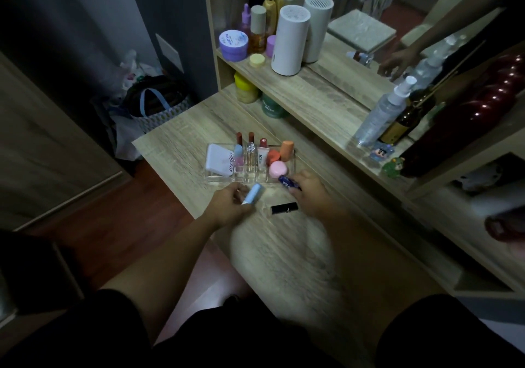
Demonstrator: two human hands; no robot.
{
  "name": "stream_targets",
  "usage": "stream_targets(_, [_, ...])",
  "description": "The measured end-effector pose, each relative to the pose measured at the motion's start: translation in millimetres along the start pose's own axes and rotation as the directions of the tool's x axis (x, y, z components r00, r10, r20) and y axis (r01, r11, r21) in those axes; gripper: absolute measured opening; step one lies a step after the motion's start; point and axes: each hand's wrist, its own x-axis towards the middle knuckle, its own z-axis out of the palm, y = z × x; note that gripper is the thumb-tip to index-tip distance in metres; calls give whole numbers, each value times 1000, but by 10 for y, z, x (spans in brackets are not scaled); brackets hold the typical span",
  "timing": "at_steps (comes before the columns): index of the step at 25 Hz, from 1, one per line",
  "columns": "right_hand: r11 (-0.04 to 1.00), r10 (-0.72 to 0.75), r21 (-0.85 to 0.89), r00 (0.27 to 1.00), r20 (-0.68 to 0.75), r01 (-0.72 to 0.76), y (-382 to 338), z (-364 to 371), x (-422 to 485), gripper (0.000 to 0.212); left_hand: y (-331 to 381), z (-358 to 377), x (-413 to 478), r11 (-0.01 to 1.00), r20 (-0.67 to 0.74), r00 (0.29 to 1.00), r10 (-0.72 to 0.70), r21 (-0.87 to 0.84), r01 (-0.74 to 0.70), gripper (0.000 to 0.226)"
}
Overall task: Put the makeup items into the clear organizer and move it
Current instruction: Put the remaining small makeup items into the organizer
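Observation:
The clear organizer sits on the wooden desk and holds a white compact, several lipsticks and tubes, orange sponges and a pink round case. Just in front of it, my left hand grips a light blue tube. My right hand holds a dark blue tube close to the organizer's front right corner. A black lipstick lies on the desk between my hands.
A shelf behind carries jars, bottles and a white cylinder. A spray bottle, a dark bottle and small figurines stand at the right by a mirror. Bags sit on the floor at the left. The desk edge runs near my knees.

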Motion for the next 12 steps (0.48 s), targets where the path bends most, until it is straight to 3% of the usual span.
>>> stream_targets(5, [942,-7,330,988,-156,58,-281,82,77,34,73,-159,-24,964,-3,1000,18,-266,-18,22])
stream_targets(12, [848,71,527,973,-219,57,-592,301,164,29,96,-319,121,981,-305,951,53,-161,-106,16])
